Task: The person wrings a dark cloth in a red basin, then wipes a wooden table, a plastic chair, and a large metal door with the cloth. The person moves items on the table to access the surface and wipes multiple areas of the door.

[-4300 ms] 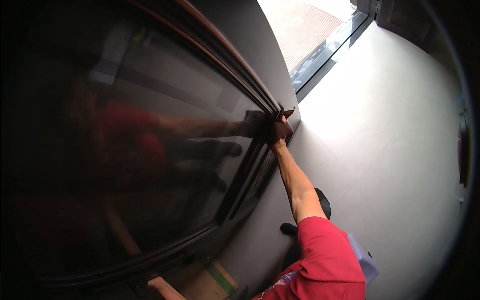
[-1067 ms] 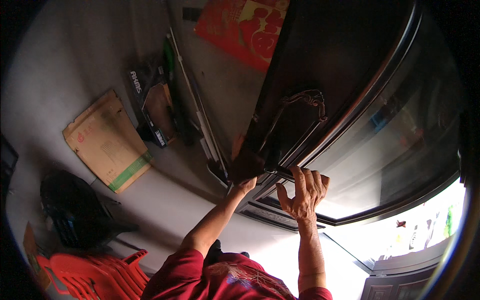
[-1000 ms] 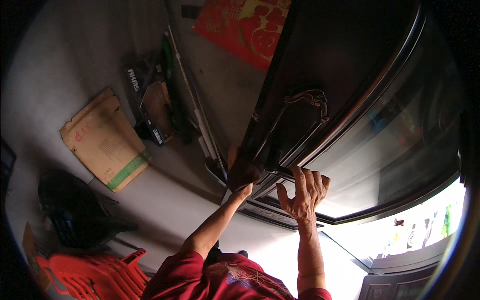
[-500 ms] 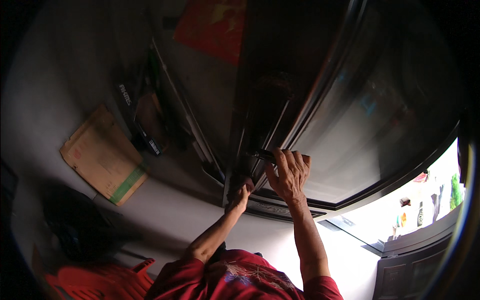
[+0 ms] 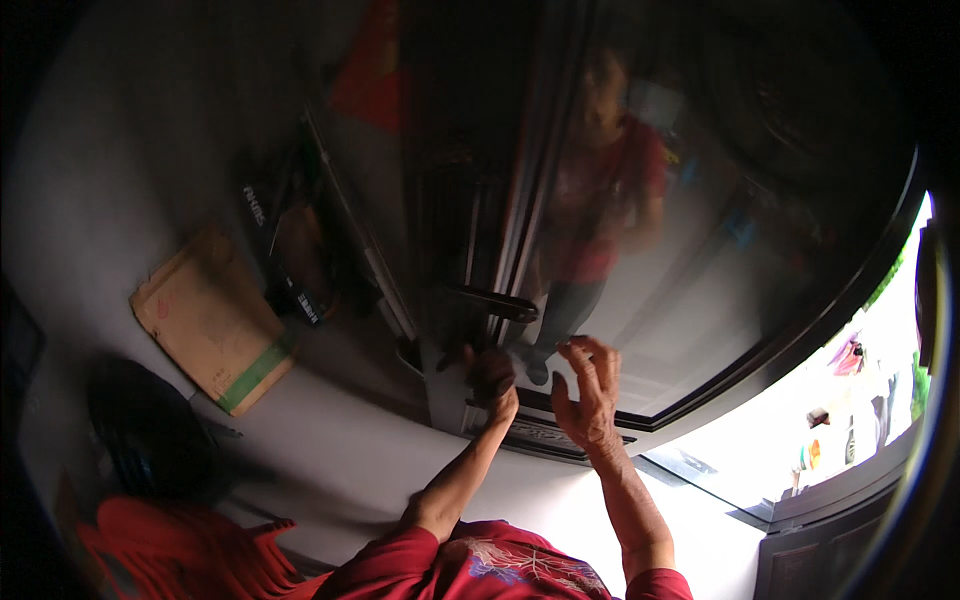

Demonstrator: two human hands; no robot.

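The left hand (image 5: 490, 375) is closed in a loose fist against the edge of the dark door (image 5: 470, 180), just below its black lever handle (image 5: 495, 303); whether the fingers actually grip anything there cannot be told, since the spot is dim and blurred. The right hand (image 5: 588, 392) is held up beside it with fingers spread wide and slightly curled, holding nothing, close to the glass panel (image 5: 720, 230) though contact is unclear. The handle sits on the door's edge, between the door and the glass, just above the left hand. The glass carries a reflection of a person in a red shirt.

To the left, a flat cardboard box (image 5: 212, 318) with a green strip leans by the grey wall (image 5: 110, 150), near some dark packages (image 5: 290, 240). A red plastic chair (image 5: 190, 550) stands at the lower left, and a black round thing (image 5: 150, 430) lies above it. Bright daylight shows at the lower right.
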